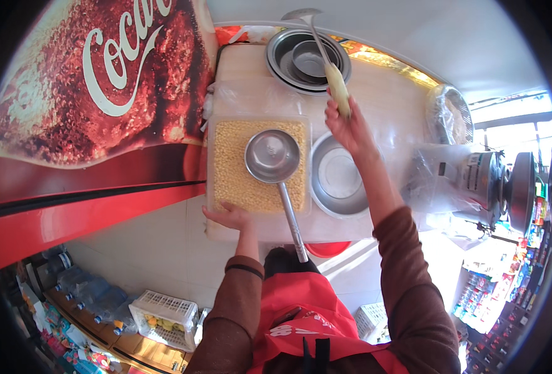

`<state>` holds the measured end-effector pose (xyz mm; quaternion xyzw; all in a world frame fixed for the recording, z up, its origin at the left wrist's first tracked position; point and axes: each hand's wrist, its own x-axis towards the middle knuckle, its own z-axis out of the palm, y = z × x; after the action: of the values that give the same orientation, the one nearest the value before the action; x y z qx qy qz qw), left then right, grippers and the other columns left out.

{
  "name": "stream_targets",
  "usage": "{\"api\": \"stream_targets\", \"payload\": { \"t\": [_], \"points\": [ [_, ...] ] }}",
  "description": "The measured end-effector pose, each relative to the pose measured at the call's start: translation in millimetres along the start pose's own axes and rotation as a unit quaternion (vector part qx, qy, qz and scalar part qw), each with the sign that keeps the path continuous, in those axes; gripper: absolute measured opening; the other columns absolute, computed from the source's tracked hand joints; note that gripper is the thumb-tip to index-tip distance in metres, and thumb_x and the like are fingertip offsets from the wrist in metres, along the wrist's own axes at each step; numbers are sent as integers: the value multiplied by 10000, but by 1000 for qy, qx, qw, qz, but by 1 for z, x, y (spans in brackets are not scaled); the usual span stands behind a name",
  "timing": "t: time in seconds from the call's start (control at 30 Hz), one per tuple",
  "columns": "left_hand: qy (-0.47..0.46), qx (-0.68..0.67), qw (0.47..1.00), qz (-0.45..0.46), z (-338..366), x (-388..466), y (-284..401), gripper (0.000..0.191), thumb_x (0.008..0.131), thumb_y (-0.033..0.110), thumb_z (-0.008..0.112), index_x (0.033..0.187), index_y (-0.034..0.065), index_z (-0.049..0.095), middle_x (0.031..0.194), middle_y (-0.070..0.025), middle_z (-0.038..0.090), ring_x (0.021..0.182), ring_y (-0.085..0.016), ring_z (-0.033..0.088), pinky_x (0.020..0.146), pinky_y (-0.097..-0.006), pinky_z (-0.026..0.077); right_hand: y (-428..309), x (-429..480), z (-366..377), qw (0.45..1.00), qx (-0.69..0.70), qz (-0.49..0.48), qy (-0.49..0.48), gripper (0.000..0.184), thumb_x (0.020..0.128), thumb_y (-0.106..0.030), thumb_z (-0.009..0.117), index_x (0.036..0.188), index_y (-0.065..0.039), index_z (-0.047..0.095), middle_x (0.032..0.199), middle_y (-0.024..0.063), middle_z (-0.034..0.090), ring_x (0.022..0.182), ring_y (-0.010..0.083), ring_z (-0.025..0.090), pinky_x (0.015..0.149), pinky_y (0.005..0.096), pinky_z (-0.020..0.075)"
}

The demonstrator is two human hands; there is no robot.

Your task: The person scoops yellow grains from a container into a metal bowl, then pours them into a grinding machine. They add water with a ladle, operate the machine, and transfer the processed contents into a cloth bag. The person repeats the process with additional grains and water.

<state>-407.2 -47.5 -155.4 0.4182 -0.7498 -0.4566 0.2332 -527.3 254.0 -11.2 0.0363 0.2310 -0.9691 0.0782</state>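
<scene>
My right hand (348,124) is closed around the pale handle of a metal skimmer or ladle (323,46), whose flat head extends over the far edge of the table. My left hand (229,216) touches or hovers at the near-left rim of a clear plastic tub of yellow kernels or split beans (231,163), palm up and holding nothing. On the kernels rests a long-handled metal scoop (272,155), its handle reaching past the table's near edge. Right of the tub is a shallow metal bowl (323,205), partly behind my right forearm. Nested metal bowls (280,70) stand at the back.
A red panel with drink branding (163,112) rises at the left. On the table's right are a plastic-covered appliance (475,180) and a wrapped basket (449,114). Below are a red basin (328,249), a white crate (163,336) and large water bottles (93,290).
</scene>
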Motion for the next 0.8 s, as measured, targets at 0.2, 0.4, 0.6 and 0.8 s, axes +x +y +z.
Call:
{"api": "stream_targets", "payload": {
  "t": [0.2,0.4,0.6,0.8],
  "points": [
    [-93,-54,994,-5,-20,-6,-19,706,937,247,537,1428,-55,129,1460,-270,208,1358,-341,271,1124,-411,225,-25,-139,23,860,-472,-19,195,386,933,-235,527,1259,-69,404,870,38,514,637,111,525,508,244,435],
    [-456,-95,793,-393,-76,-83,-19,649,898,490,560,1338,62,350,1121,-160,538,998,-241,548,859,-349,448,2,-248,0,830,-455,81,313,248,912,-202,531,1095,-49,462,775,18,512,545,106,493,472,234,421],
    [-576,-171,696,-393,-98,-120,33,375,875,374,649,1079,107,483,708,-3,461,611,-130,506,619,-304,483,42,-317,-17,925,-143,114,333,254,935,-274,422,1021,-46,494,680,24,495,500,131,490,433,257,415],
    [-564,-149,752,-308,-133,-65,68,187,904,194,617,969,127,456,630,25,415,454,-83,434,358,-229,354,68,-328,-3,807,-463,100,352,436,912,-142,476,1329,-28,423,865,82,566,720,181,580,631,273,479]
  ]
}}
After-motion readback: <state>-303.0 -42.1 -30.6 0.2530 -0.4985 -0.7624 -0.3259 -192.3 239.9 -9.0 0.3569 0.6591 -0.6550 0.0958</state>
